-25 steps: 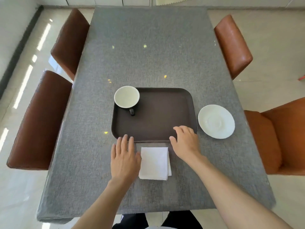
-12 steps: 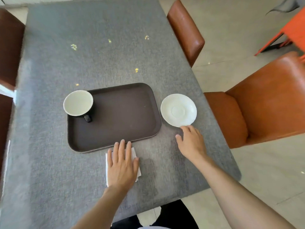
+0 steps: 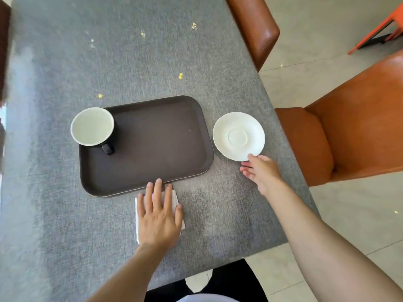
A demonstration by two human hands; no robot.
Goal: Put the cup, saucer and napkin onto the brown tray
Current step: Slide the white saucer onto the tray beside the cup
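The brown tray lies on the grey table. A black cup with a white inside stands in the tray's far left corner, handle toward me. The white saucer sits on the table just right of the tray. My right hand is at the saucer's near edge, fingers apart, fingertips touching the rim. The white napkin lies on the table just in front of the tray, mostly hidden under my left hand, which rests flat on it with fingers spread.
The grey cloth-covered table ends close to the right of the saucer. Two brown leather chairs stand along the right side. An orange frame stands on the tiled floor at the far right.
My right hand has moved from the tray's front right corner over to the saucer's near rim. My left hand has slid onto the napkin. The view has turned to the right.
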